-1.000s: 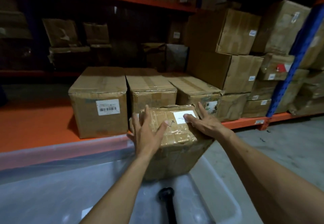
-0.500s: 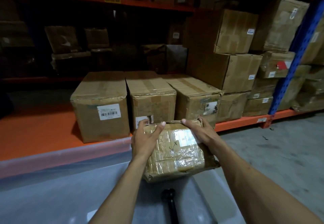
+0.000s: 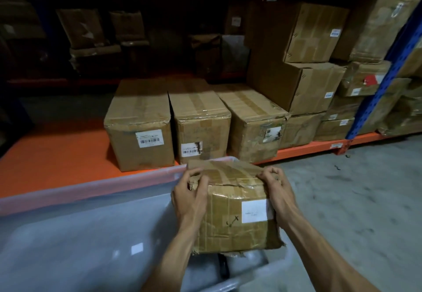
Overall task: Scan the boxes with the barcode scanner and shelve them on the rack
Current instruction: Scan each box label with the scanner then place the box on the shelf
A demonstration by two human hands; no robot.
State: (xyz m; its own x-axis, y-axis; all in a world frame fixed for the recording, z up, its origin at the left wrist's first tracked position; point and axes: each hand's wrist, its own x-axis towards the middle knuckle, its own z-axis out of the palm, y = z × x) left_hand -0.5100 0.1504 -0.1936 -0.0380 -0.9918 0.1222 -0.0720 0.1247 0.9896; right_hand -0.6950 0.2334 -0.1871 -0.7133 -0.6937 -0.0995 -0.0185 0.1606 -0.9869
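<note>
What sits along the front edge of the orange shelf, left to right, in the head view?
Box with barcode label → box with torn label → box with peeling label → blue upright.

One head-worn wide-angle view looks forward and down from above and behind both hands. The left hand [image 3: 190,197] and right hand [image 3: 277,191] sit low and centred, close to the lens, with the forearms entering from the bottom edge. Beyond the hands, the view faces the orange rack shelf [image 3: 57,154] almost square-on. Right of the right hand, the concrete floor [image 3: 354,189] recedes. Straight lines bow toward the frame edges.
</note>
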